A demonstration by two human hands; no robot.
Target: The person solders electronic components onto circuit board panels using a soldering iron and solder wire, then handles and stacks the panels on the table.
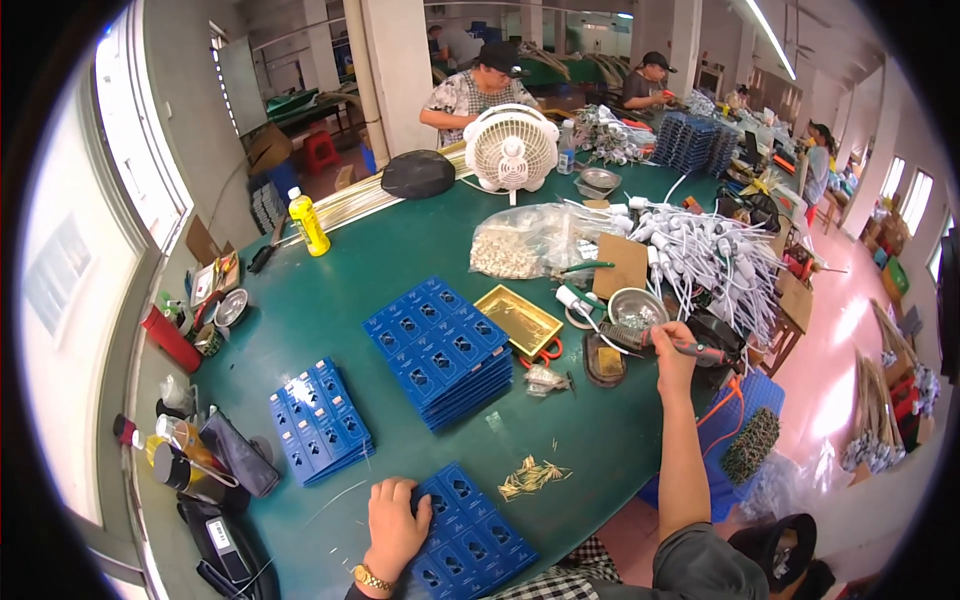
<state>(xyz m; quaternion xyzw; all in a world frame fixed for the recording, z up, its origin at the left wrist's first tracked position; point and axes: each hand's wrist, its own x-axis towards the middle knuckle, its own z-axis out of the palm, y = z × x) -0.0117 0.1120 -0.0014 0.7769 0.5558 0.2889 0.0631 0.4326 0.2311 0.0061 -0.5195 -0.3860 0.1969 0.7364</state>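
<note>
My right hand (674, 352) is closed around the handle of a soldering iron (708, 353). The iron's front end lies at a coiled spring holder (622, 335) on a dark stand (604, 362). At the near edge my left hand (396, 522) lies palm down, thumb apart, by the left side of a blue panel (470, 540) with rows of cut-outs. Beyond that panel is a loose heap of thin, pale yellow pieces (535, 478). Two stacks of similar panels stand farther off: a tall stack (437, 340) and a lower stack (318, 420).
A gold tray (519, 318), a metal bowl (637, 308) and a heap of white-cabled lamp sockets (700, 245) occupy the right side. A bag of small cream parts (515, 245), a fan (511, 150) and a yellow bottle (308, 222) stand farther back. Bottles and pouches line the left edge. Other people sit beyond.
</note>
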